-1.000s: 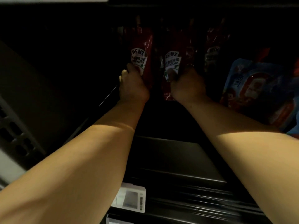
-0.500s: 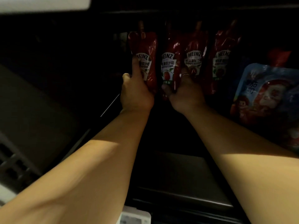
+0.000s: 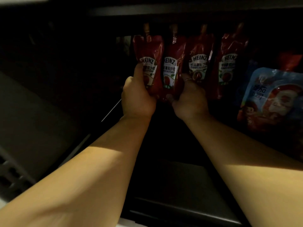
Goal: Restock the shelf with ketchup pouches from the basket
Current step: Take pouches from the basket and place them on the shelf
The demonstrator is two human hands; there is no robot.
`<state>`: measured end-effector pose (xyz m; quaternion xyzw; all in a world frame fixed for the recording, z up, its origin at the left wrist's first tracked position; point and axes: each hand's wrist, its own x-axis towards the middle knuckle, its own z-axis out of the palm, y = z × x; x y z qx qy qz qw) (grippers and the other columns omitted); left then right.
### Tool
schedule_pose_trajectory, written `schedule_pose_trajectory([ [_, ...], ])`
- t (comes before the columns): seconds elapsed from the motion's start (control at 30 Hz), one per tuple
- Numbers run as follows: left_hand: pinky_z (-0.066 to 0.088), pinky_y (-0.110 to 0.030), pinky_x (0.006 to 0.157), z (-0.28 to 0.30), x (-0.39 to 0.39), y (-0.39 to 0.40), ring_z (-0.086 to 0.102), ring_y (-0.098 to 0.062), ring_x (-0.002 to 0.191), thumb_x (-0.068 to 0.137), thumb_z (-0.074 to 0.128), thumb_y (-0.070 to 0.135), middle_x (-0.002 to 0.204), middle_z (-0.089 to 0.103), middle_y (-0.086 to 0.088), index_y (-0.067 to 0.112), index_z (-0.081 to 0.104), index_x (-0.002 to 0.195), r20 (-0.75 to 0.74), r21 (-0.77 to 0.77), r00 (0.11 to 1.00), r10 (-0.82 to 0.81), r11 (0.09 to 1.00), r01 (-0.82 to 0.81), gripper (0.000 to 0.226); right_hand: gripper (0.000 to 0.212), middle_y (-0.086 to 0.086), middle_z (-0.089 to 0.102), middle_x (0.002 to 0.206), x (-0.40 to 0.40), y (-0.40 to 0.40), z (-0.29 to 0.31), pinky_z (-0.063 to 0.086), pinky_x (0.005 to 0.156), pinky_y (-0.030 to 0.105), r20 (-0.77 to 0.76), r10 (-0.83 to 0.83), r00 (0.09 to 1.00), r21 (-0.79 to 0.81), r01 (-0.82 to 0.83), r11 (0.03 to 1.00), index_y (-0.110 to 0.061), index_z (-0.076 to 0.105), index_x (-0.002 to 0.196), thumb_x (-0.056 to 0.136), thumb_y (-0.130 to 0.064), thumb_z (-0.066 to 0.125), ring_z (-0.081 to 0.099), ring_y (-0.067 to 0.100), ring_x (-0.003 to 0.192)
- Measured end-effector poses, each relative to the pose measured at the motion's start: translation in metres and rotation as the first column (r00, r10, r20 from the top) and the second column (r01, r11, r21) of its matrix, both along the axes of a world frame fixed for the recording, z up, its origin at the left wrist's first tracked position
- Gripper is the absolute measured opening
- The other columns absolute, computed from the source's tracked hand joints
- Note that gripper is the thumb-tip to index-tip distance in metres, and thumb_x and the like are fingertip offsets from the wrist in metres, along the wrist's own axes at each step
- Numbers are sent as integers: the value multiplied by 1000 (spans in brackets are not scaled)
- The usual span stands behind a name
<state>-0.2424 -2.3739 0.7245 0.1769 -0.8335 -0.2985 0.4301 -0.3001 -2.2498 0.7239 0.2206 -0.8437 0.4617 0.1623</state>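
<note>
Four red ketchup pouches stand upright in a row on the dark shelf [image 3: 172, 12], spouts up, each with a white Heinz label. The leftmost pouch [image 3: 150, 61] is gripped low down by the left hand [image 3: 137, 97], thumb on its label. The second pouch [image 3: 172, 66] is held at its base by the right hand [image 3: 188, 99]. The third pouch [image 3: 199, 56] and fourth pouch [image 3: 229, 63] stand just beside, to the right

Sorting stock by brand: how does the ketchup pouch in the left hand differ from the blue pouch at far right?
The leftmost ketchup pouch is dark red, narrow and spouted; the blue pouch is wider, with no spout showing. The left hand grips the ketchup pouch; nothing touches the blue pouch. Both face forward on the dark shelf.
</note>
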Motion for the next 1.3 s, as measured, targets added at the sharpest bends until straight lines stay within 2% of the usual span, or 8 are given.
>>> schedule_pose_trajectory([
  [0.2,55,-29,88,-1,-6,-1,59,-13,101,76,84,15,117,53,-1,32,37,146,5,43,1000,-7,999,7,85,70,-2,60,136,-6,-2,-3,44,96,23,14,-1,1000,-4,1,1000,-26,42,146,86,-13,76,55,16,127],
  [0.33,57,-31,86,0,-9,4,57,-12,96,79,81,16,118,47,-1,33,37,145,-21,91,1000,-4,996,6,81,72,-1,57,140,-9,-5,-1,38,95,19,34,-1,999,-49,3,999,-24,41,147,86,-9,75,52,16,130],
  [0.53,59,-38,84,3,-3,5,60,-17,101,76,84,23,121,50,-5,31,35,146,25,46,1000,13,999,-15,85,66,0,60,134,-9,6,0,34,75,7,106,-4,994,-26,6,1000,-20,45,143,85,-14,77,49,4,111],
  [0.63,61,-40,80,6,-2,6,62,-21,101,77,83,27,119,53,-6,28,38,140,34,38,998,52,998,-53,77,60,1,62,131,-10,7,-2,38,86,15,114,24,993,24,-27,999,-19,52,137,83,-12,78,58,16,119],
  [0.87,57,-43,89,10,0,5,61,-31,109,74,83,27,127,50,-13,23,35,141,129,11,984,120,992,-122,83,67,1,61,133,-12,5,4,40,87,18,147,64,987,17,-68,998,-20,48,140,80,-10,77,56,13,117],
  [1.0,56,-37,94,11,-4,1,63,-28,113,82,80,20,125,60,-13,13,43,137,161,24,977,140,989,-145,67,75,0,57,139,-16,3,4,41,94,20,201,94,975,0,-96,995,-22,43,145,80,-16,81,55,18,126],
  [1.13,55,-30,90,9,-7,1,65,-24,109,84,79,16,122,63,-12,10,50,129,111,61,984,140,987,-148,54,76,2,58,138,-18,-1,1,48,104,32,202,99,974,-41,-93,995,-20,45,143,79,-14,83,55,19,126],
  [1.3,57,-32,91,9,-5,0,66,-23,109,83,80,14,121,65,-11,9,51,127,76,70,990,123,989,-128,53,72,2,59,137,-17,0,2,48,101,29,247,125,961,-83,-107,991,-17,48,141,78,-14,84,56,19,125],
])
